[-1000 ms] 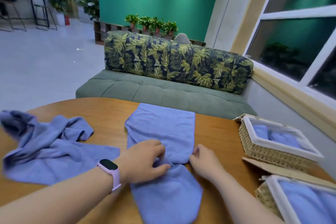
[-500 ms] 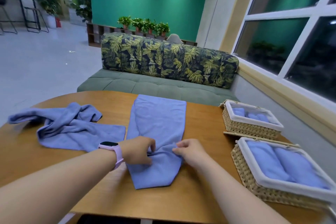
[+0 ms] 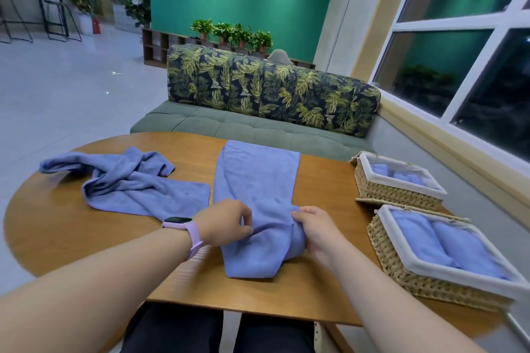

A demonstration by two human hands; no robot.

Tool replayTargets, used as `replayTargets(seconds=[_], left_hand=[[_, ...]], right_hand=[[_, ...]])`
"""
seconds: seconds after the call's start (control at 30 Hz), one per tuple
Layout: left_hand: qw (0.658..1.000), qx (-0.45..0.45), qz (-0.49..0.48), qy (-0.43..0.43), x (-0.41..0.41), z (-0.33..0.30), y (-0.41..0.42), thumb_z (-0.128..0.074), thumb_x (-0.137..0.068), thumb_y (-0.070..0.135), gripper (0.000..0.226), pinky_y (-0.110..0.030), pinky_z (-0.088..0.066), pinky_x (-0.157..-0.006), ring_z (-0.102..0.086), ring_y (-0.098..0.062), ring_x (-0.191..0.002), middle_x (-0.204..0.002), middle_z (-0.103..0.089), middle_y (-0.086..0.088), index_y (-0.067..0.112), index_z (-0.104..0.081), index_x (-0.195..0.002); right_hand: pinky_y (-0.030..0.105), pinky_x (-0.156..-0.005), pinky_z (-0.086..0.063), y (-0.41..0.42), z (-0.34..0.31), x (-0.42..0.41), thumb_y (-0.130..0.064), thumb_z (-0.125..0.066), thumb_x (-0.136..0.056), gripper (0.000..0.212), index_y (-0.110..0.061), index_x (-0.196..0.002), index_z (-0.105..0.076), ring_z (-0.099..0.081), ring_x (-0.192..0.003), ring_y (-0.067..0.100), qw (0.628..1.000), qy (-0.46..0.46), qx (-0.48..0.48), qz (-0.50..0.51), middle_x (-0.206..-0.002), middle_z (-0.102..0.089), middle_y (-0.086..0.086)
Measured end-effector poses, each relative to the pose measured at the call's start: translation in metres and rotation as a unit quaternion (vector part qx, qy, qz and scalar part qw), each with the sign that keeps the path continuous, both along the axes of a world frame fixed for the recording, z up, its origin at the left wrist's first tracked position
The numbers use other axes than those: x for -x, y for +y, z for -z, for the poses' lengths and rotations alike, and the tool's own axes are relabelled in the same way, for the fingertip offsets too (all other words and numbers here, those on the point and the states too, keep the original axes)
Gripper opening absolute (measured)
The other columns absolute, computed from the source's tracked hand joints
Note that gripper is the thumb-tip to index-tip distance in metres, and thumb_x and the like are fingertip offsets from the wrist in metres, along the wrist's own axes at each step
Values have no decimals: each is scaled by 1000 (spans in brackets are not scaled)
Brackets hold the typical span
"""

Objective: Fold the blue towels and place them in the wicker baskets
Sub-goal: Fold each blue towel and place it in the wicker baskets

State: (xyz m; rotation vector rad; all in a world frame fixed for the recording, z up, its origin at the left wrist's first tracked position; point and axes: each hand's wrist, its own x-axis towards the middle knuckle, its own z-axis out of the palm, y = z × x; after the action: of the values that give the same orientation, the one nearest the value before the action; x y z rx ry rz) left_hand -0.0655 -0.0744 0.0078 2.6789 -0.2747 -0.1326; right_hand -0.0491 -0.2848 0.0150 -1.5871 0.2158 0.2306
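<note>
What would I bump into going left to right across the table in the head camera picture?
Crumpled blue towel → left hand → long flat blue towel → right hand → rectangular wicker baskets with white liners, blue towels inside.

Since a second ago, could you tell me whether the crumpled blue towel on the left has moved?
No. The crumpled blue towel lies where it did on the round wooden table, its right edge beside the long blue towel.

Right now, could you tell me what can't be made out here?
- Head view: near basket lower right corner, cut by the frame edge.
- Far basket: towel count inside, hidden by its rim.
- Left hand fingertips, tucked into the towel fold.
</note>
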Motion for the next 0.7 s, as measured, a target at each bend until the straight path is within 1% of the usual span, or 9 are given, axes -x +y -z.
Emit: replayTargets(seconds=[0.1,0.17,0.23,0.3,0.4,0.47,0.53,0.6,0.7], left_hand=[[999,-24,42,17,12,2,4,-67,-84,38,15,-27,-42,-63,-54,-12,-74,-74,-57,13,27,-58,-78],[998,-17,57,16,17,2,10,-70,-85,31,13,-23,-38,-60,-50,-9,-69,-75,-56,11,26,-58,-83],[999,30,41,20,20,-1,16,-69,-86,23,10,-19,-37,-56,-47,-5,-61,-73,-56,7,20,-60,-88],[994,99,12,48,25,-4,24,-63,-88,14,4,-20,-39,-55,-48,-8,-55,-69,-58,3,15,-60,-90],[971,210,-37,112,38,-10,36,-51,-92,8,7,-24,-42,-55,-64,-18,-57,-71,-72,-4,12,-54,-88],[942,293,-84,140,48,-15,44,-45,-94,9,10,-27,-43,-58,-71,-25,-68,-78,-75,-12,10,-54,-89],[904,372,-148,153,59,-19,52,-45,-98,21,20,-28,-46,-60,-71,-30,-71,-78,-74,-15,7,-56,-88],[880,404,-207,141,68,-18,63,-49,-101,35,31,-30,-50,-58,-70,-29,-64,-76,-68,-15,7,-55,-88],[882,373,-253,137,80,-13,78,-65,-94,22,22,-33,-58,-58,-68,-25,-56,-72,-67,-20,1,-58,-95]], right_hand=[[32,-67,-52,-10,7,6,-5,-54,-98,16,0,-93,-68,-67,-77,27,999,22,-25,-6,-89,-73,17],[32,-77,-55,-18,13,15,-26,-66,-95,27,0,-102,-73,-72,-93,24,998,46,5,-45,-101,-76,12],[27,-76,-53,-27,18,24,-41,-75,-85,45,1,-103,-74,-72,-97,23,991,41,62,-110,-103,-76,13],[30,-82,-49,-33,18,30,-36,-77,-83,47,5,-104,-73,-72,-98,27,981,16,99,-167,-103,-76,15],[33,-75,-40,-33,14,38,-35,-77,-74,34,-5,-91,-73,-58,-79,18,968,-48,160,-185,-86,-71,2],[33,-73,-38,-31,14,42,-31,-68,-69,28,-11,-89,-67,-53,-79,16,972,-81,143,-170,-82,-63,2],[33,-71,-41,-28,15,46,-21,-65,-78,15,-12,-90,-61,-54,-80,18,978,-92,113,-153,-83,-62,6],[28,-65,-43,-26,17,47,-10,-58,-93,7,-13,-87,-57,-57,-76,18,983,-93,111,-113,-82,-64,7],[25,-58,-47,-22,16,50,-5,-48,-99,15,-9,-87,-57,-61,-69,18,992,-59,104,-46,-79,-67,10]])
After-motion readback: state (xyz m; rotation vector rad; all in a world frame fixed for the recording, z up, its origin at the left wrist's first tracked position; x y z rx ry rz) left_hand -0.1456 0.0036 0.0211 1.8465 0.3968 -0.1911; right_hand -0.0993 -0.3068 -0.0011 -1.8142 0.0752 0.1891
